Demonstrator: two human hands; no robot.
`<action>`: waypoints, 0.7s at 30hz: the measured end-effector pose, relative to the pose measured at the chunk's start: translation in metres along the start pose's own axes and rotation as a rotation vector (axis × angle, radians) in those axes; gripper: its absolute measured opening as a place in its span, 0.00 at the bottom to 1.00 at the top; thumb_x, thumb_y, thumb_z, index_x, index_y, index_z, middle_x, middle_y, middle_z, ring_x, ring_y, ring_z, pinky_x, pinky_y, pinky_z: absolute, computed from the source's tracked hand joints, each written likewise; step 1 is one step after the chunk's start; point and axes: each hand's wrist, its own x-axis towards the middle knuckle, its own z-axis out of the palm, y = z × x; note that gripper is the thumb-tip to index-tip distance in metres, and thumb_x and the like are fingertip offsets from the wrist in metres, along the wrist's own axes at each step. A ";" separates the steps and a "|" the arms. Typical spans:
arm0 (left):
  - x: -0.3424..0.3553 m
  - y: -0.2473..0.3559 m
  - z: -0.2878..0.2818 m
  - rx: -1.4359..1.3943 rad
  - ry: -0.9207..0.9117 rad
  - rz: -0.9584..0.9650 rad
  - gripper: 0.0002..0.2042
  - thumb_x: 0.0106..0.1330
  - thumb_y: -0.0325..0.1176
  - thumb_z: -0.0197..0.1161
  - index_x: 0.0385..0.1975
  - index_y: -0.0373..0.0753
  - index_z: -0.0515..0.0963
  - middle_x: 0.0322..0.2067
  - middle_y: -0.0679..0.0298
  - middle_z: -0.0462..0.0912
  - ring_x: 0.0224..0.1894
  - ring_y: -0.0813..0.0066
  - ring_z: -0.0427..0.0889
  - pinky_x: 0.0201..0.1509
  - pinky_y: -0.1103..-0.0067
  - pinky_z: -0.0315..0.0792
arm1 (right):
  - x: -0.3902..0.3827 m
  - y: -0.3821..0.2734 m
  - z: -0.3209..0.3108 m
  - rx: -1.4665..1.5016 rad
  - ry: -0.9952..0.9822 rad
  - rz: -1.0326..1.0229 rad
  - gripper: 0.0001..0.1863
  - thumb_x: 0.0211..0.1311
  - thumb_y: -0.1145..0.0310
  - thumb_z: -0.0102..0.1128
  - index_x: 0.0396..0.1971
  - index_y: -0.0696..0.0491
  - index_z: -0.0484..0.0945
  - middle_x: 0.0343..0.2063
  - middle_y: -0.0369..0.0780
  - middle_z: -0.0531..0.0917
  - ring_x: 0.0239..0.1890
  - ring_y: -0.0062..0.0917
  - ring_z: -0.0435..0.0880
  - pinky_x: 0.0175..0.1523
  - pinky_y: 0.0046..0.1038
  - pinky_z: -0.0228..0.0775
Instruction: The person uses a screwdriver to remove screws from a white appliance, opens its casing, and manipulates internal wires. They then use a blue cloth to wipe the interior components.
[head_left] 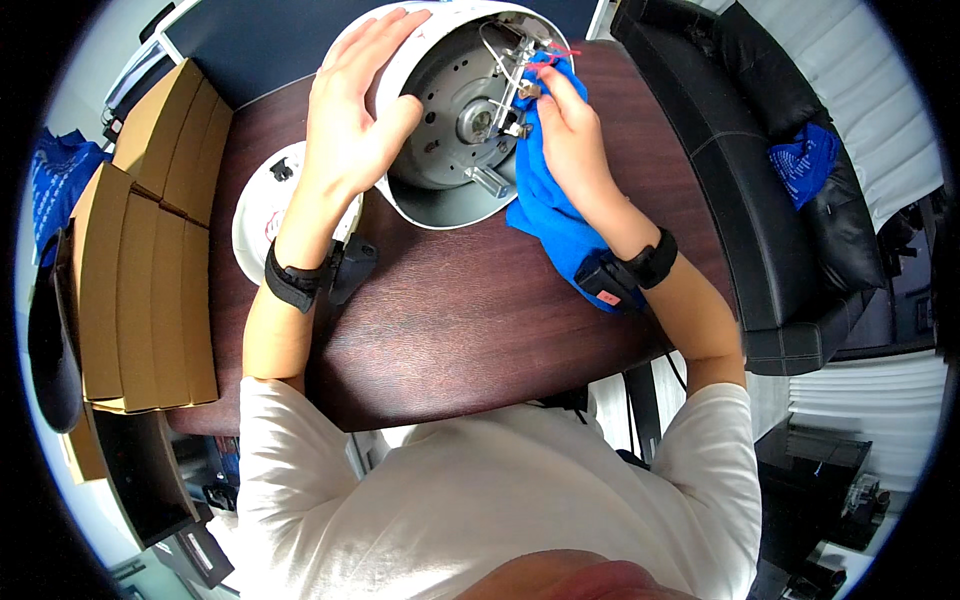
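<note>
A white round appliance housing [440, 195], which looks like a rice cooker body, lies on its side at the far edge of the table. Its open end faces me and shows a grey metal inside with a central fitting, a bracket and red and white wires. My left hand [355, 120] rests spread along the housing's left side, fingers stretched out. With closed fingers, my right hand [572, 135] pinches a blue cloth [540, 185] at the right rim, beside the bracket and wires. The cloth hangs down onto the table under my wrist.
A white round cover [255, 215] lies left of the housing, partly behind my left forearm. Cardboard boxes [150, 290] line the left side of the brown table [450, 330]. To the right stands a black sofa [720, 130] with another blue cloth [803, 165] on it.
</note>
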 end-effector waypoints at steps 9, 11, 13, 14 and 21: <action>0.001 -0.003 0.006 -0.028 0.057 -0.016 0.31 0.43 0.35 0.49 0.53 0.36 0.72 0.55 0.50 0.71 0.60 0.58 0.67 0.66 0.68 0.55 | -0.024 0.020 -0.017 -0.056 -0.257 0.251 0.13 0.61 0.73 0.48 0.46 0.58 0.72 0.26 0.50 0.79 0.28 0.32 0.80 0.33 0.30 0.69; -0.001 -0.002 0.004 -0.041 0.040 -0.029 0.31 0.42 0.34 0.49 0.53 0.36 0.72 0.56 0.50 0.71 0.61 0.58 0.67 0.66 0.68 0.55 | -0.022 0.017 -0.025 -0.112 -0.346 0.220 0.12 0.62 0.73 0.48 0.44 0.58 0.73 0.25 0.48 0.78 0.27 0.27 0.79 0.33 0.28 0.68; 0.000 -0.002 0.005 -0.049 0.032 -0.032 0.31 0.42 0.34 0.49 0.53 0.36 0.72 0.56 0.50 0.71 0.61 0.58 0.66 0.66 0.68 0.54 | -0.022 0.010 -0.036 -0.073 -0.481 0.262 0.11 0.62 0.74 0.46 0.42 0.59 0.73 0.26 0.43 0.78 0.29 0.22 0.77 0.35 0.26 0.68; 0.001 -0.003 0.004 -0.044 0.026 -0.028 0.31 0.42 0.34 0.49 0.53 0.36 0.72 0.56 0.50 0.71 0.62 0.58 0.66 0.66 0.68 0.54 | -0.021 0.013 -0.040 -0.017 -0.515 0.252 0.11 0.62 0.74 0.46 0.42 0.59 0.73 0.27 0.42 0.78 0.30 0.20 0.76 0.36 0.25 0.68; -0.002 0.001 0.007 0.017 -0.009 0.102 0.32 0.40 0.35 0.50 0.52 0.37 0.73 0.55 0.49 0.71 0.61 0.53 0.66 0.66 0.66 0.54 | -0.024 -0.006 -0.108 0.602 -0.224 0.687 0.17 0.62 0.78 0.44 0.51 0.62 0.69 0.46 0.42 0.78 0.48 0.26 0.76 0.58 0.29 0.65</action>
